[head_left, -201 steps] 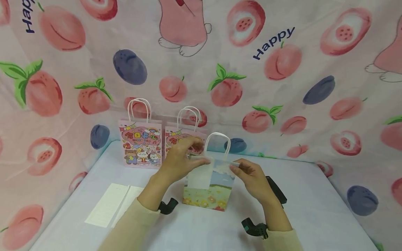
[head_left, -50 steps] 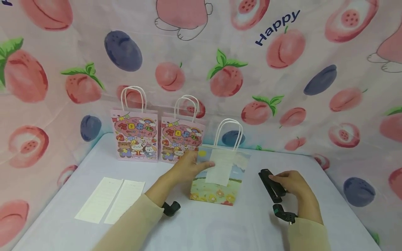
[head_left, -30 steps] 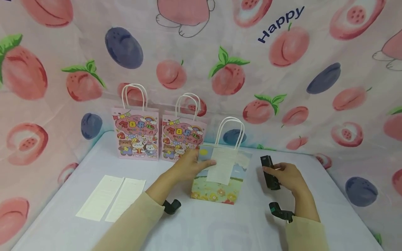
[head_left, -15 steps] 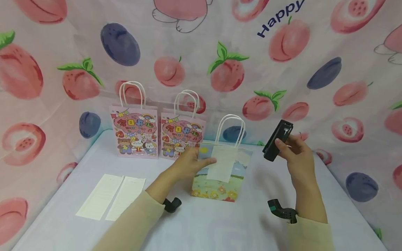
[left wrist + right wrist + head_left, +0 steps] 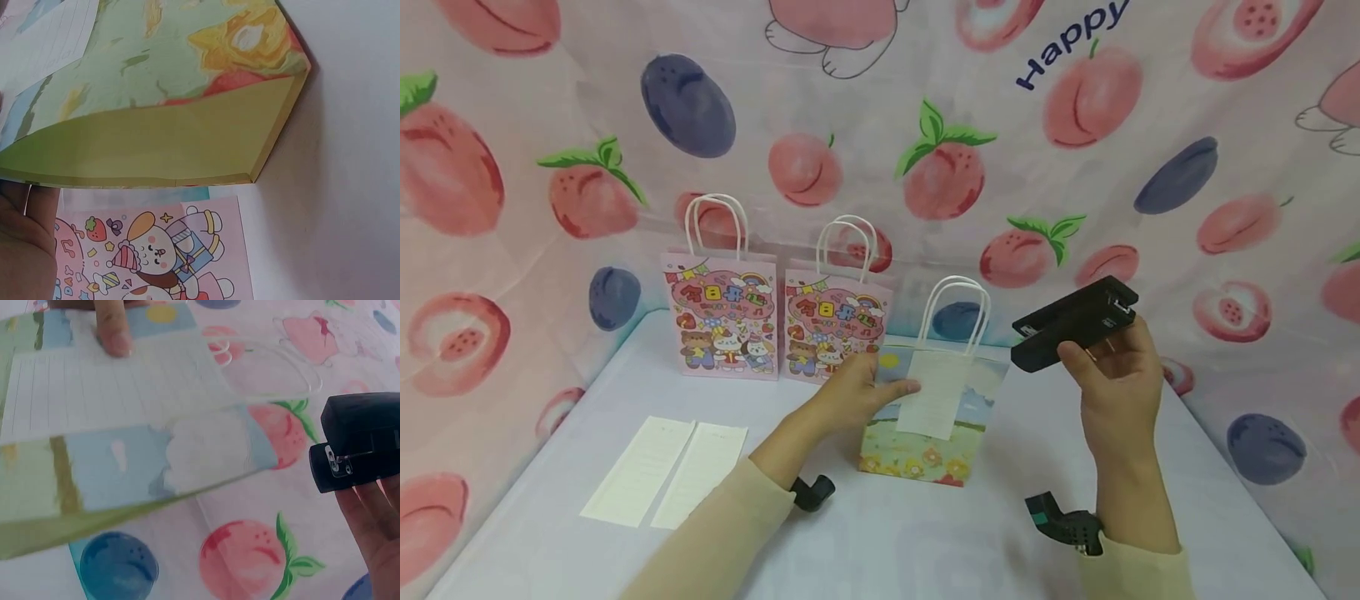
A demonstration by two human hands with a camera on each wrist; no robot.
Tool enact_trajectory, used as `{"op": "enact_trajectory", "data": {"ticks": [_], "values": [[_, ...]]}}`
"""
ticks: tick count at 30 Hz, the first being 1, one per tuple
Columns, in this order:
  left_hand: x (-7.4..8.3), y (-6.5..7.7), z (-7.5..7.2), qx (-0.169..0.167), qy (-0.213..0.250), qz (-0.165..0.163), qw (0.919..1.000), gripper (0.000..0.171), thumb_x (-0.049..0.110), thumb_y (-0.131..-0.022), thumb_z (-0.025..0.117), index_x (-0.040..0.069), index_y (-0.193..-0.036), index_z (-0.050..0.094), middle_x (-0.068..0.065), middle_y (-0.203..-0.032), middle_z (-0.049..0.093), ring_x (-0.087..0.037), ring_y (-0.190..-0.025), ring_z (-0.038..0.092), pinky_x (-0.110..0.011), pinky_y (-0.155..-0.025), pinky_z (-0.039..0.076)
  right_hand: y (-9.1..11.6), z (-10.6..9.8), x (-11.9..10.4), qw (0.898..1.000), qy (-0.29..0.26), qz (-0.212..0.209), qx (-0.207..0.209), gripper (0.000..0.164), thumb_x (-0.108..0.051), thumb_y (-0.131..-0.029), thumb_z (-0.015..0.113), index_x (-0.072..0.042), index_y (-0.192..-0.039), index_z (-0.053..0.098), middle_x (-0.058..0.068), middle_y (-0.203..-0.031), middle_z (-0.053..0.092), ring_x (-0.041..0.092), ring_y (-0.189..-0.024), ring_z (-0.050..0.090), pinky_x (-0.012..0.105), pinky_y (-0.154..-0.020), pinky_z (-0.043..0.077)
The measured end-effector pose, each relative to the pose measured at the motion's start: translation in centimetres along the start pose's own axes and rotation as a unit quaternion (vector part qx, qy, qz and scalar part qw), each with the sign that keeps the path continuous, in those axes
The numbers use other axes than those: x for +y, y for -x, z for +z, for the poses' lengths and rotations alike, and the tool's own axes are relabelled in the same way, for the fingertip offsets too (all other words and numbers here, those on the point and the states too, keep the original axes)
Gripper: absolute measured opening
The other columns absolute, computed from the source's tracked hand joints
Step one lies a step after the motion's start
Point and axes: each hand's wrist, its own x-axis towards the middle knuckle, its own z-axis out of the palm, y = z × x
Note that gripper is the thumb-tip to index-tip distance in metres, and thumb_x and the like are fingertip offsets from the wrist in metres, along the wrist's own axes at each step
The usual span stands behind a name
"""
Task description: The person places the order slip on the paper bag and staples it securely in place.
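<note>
My left hand (image 5: 841, 398) grips the left side of a paper gift bag (image 5: 917, 461) painted with sky, meadow and flowers. Its thumb presses on a white lined paper slip (image 5: 931, 402) lying against the bag's front, below the white handles. The left wrist view shows the bag's underside (image 5: 156, 147), tilted up from the table. To the right of the bag, my right hand (image 5: 1116, 392) holds a black stapler (image 5: 1071, 323) in the air, thumb underneath. Its front end points at the bag's upper right corner; in the right wrist view the stapler (image 5: 362, 440) is apart from the paper.
Two pink cartoon gift bags (image 5: 722, 317) with white handles stand at the back left. Two more lined slips (image 5: 638, 471) lie on the white-covered table (image 5: 880, 550) at the left. A peach-print cloth (image 5: 865, 100) hangs behind.
My right hand has picked the stapler up off the table, raised it and turned it toward the bag. My left hand keeps holding the bag and slip, nearly still.
</note>
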Motion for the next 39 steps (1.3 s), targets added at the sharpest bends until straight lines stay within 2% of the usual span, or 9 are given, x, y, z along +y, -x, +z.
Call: {"op": "enact_trajectory", "data": {"ticks": [2,4,7,10,14,19,26,33,39], "values": [[0.1,-0.1,0.1,0.001,0.0,0.002,1.0,0.025,0.04,-0.098,0.072,0.022,-0.116,0.073,0.011,-0.099,0.077,-0.008,-0.075,0.055,-0.024,-0.065,0.044,0.0,0.3,-0.2,0.999,-0.018,-0.017,-0.029,0.05,0.021,-0.084,0.07,0.012,-0.131,0.056,0.014,-0.114,0.065,0.025,-0.103,0.063,0.027,-0.09,0.061],[0.2,-0.1,0.2,0.002,0.0,0.002,1.0,0.024,0.04,-0.098,0.072,0.021,-0.11,0.074,0.011,-0.088,0.074,-0.008,-0.069,0.051,-0.024,-0.061,0.041,0.1,0.6,-0.3,0.997,-0.033,-0.03,-0.061,0.052,0.02,-0.082,0.074,0.013,-0.131,0.055,0.014,-0.116,0.065,0.026,-0.106,0.063,0.029,-0.091,0.061],[0.3,-0.1,0.3,0.003,-0.004,-0.005,1.0,0.025,0.042,-0.097,0.073,0.017,-0.093,0.073,0.011,-0.063,0.054,-0.009,-0.056,0.037,-0.024,-0.051,0.033,0.4,1.2,-0.3,0.992,-0.045,-0.041,-0.111,0.056,0.016,-0.081,0.078,0.012,-0.131,0.054,0.014,-0.119,0.067,0.026,-0.11,0.066,0.031,-0.094,0.061],[0.4,0.0,0.4,0.001,-0.006,-0.003,1.0,0.028,0.042,-0.097,0.073,0.017,-0.085,0.07,0.007,-0.056,0.032,-0.011,-0.051,0.025,-0.024,-0.047,0.026,0.6,1.8,0.0,0.987,-0.038,-0.05,-0.151,0.056,0.013,-0.081,0.08,0.012,-0.13,0.053,0.013,-0.117,0.069,0.025,-0.109,0.07,0.031,-0.094,0.061],[0.5,-0.1,0.6,-0.002,-0.004,0.023,0.9997,0.017,0.038,-0.098,0.073,0.021,-0.101,0.073,0.01,-0.063,0.05,-0.009,-0.057,0.037,-0.023,-0.053,0.032,0.7,2.5,0.4,0.984,0.008,-0.063,-0.169,0.053,0.005,-0.083,0.082,0.013,-0.127,0.054,0.011,-0.117,0.071,0.023,-0.107,0.071,0.028,-0.096,0.058],[0.6,-0.1,0.8,-0.003,-0.008,0.037,0.9993,0.019,0.034,-0.099,0.072,0.024,-0.115,0.073,0.014,-0.089,0.074,-0.005,-0.072,0.055,-0.022,-0.065,0.045,0.8,3.1,0.8,0.985,0.083,-0.059,-0.137,0.056,-0.011,-0.083,0.086,0.012,-0.126,0.059,0.002,-0.115,0.072,0.019,-0.111,0.065,0.03,-0.102,0.049],[0.9,0.0,1.0,-0.015,-0.008,0.045,0.9988,0.024,0.029,-0.1,0.071,0.021,-0.122,0.072,0.011,-0.109,0.078,-0.005,-0.093,0.07,-0.029,-0.085,0.058,1.3,3.3,1.5,0.981,0.138,-0.018,-0.132,0.06,-0.015,-0.085,0.084,0.004,-0.136,0.059,-0.002,-0.134,0.062,0.019,-0.13,0.054,0.03,-0.114,0.041],[0.9,0.0,1.2,-0.025,0.002,0.062,0.9978,0.025,0.025,-0.1,0.071,0.019,-0.124,0.07,0.007,-0.114,0.078,-0.007,-0.103,0.072,-0.031,-0.091,0.059,1.6,3.3,2.0,0.97,0.189,0.085,-0.129,0.058,0.009,-0.089,0.074,-0.007,-0.142,0.055,-0.009,-0.114,0.075,0.012,-0.109,0.07,0.027,-0.098,0.054],[0.7,0.1,1.3,-0.032,0.006,0.05,0.9982,0.027,0.025,-0.1,0.071,0.02,-0.126,0.07,0.005,-0.116,0.078,-0.008,-0.106,0.073,-0.03,-0.094,0.058,1.9,3.5,2.4,0.968,0.198,0.085,-0.127,0.062,0.003,-0.09,0.075,-0.008,-0.146,0.052,-0.009,-0.112,0.076,0.011,-0.102,0.072,0.024,-0.088,0.06]]}}
